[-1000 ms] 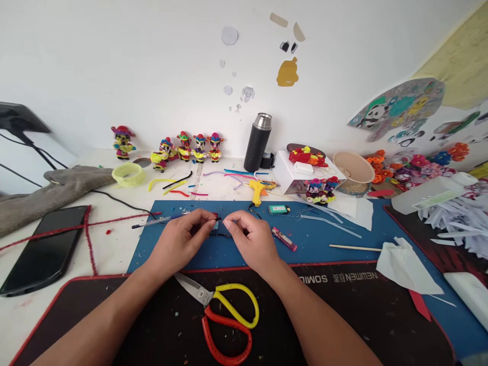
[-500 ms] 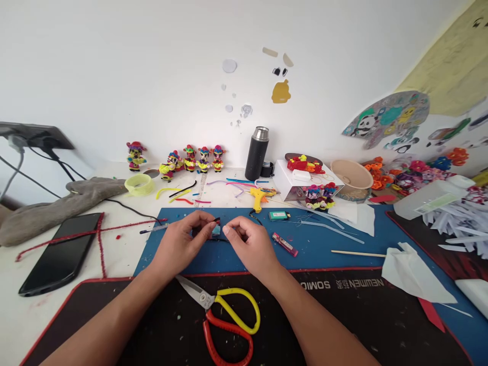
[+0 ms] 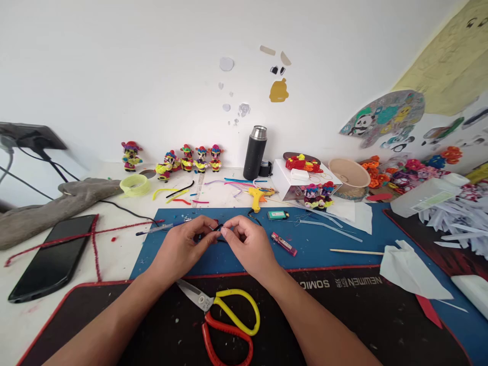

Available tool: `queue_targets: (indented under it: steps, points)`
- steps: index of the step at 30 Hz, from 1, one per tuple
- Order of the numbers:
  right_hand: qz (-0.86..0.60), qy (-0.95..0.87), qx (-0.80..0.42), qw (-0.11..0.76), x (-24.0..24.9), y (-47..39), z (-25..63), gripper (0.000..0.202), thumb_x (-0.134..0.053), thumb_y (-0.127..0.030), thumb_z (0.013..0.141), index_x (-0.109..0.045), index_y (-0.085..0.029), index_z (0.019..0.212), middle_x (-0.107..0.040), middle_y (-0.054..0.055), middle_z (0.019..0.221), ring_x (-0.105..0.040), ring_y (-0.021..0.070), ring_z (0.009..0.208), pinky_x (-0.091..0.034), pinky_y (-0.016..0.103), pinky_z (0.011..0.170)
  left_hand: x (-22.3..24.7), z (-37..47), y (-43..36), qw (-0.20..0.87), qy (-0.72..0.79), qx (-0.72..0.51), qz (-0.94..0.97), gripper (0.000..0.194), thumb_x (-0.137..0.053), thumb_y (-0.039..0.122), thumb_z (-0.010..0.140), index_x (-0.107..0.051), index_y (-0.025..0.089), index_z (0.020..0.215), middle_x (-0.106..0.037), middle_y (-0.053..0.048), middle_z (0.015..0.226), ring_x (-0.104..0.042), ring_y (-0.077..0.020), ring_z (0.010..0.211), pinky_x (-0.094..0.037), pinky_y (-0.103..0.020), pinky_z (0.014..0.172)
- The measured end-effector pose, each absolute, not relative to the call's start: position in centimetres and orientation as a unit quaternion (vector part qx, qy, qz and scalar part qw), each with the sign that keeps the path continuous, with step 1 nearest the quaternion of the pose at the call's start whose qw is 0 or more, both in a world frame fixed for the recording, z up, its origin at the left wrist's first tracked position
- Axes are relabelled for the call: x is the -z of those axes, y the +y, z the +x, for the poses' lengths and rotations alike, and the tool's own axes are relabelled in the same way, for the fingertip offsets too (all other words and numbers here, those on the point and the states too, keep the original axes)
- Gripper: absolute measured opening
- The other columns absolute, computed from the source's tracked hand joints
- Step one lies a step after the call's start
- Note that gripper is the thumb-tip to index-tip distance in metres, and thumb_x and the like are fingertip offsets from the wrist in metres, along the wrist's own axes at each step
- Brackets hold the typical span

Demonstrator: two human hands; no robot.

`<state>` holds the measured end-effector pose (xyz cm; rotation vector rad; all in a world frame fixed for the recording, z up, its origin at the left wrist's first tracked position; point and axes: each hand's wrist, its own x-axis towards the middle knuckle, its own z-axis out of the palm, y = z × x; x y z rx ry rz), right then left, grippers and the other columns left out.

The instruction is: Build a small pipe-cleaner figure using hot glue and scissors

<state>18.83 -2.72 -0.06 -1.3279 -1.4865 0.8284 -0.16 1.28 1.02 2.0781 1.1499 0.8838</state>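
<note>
Over the blue mat (image 3: 310, 249), my left hand (image 3: 186, 246) pinches a short black piece (image 3: 218, 227) that looks like pipe cleaner. Thumb and forefinger of my right hand (image 3: 247, 246) are closed on its other side, and the fingertips of both hands nearly meet. Most of the black piece is hidden by the fingers. Just nearer to me lie scissors (image 3: 206, 303) with one yellow and one red handle, blades pointing left. A clear pen (image 3: 160, 227) rests left of my left hand, and a pink lighter (image 3: 284, 244) is right of my right hand.
A yellow glue gun (image 3: 259, 196), a black flask (image 3: 255, 152) and several small dolls (image 3: 201, 159) stand toward the wall. To the left is a phone (image 3: 53, 262) with red pipe cleaners (image 3: 95, 249) across it. White tissue (image 3: 407, 272) lies at right.
My hands have come closer together, fingertips nearly meeting at the black piece. The view has shifted slightly, so the surroundings sit a little further left.
</note>
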Motion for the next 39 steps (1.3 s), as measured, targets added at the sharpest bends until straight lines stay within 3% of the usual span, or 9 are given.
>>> queue_targets:
  steps: [30, 39]
  points:
    - [-0.583, -0.598, -0.3, 0.462, -0.8, -2.7, 19.6, 0.007, -0.058, -0.026, 0.086, -0.06, -0.023, 0.08, -0.043, -0.008, 0.055, -0.042, 0.0125, 0.05, -0.032, 0.025, 0.053, -2.1, -0.2, 1.4, 0.317, 0.454, -0.328, 0.765, 0.025, -0.061, 0.05, 0.095, -0.069, 0.026, 0.095, -0.08, 0.003, 0.073, -0.075, -0.0206, 0.07, -0.054, -0.029, 0.071]
    - [-0.499, -0.716, -0.318, 0.372, -0.1, -4.2, 17.6, 0.008, -0.063, -0.016, 0.084, -0.063, -0.023, 0.079, -0.047, -0.009, 0.055, -0.043, 0.0096, 0.049, -0.03, 0.024, 0.055, -2.0, -0.5, 1.7, 0.33, 0.48, -0.348, 0.735, 0.026, -0.063, 0.052, 0.092, -0.069, 0.026, 0.092, -0.081, 0.002, 0.076, -0.074, -0.021, 0.069, -0.054, -0.029, 0.066]
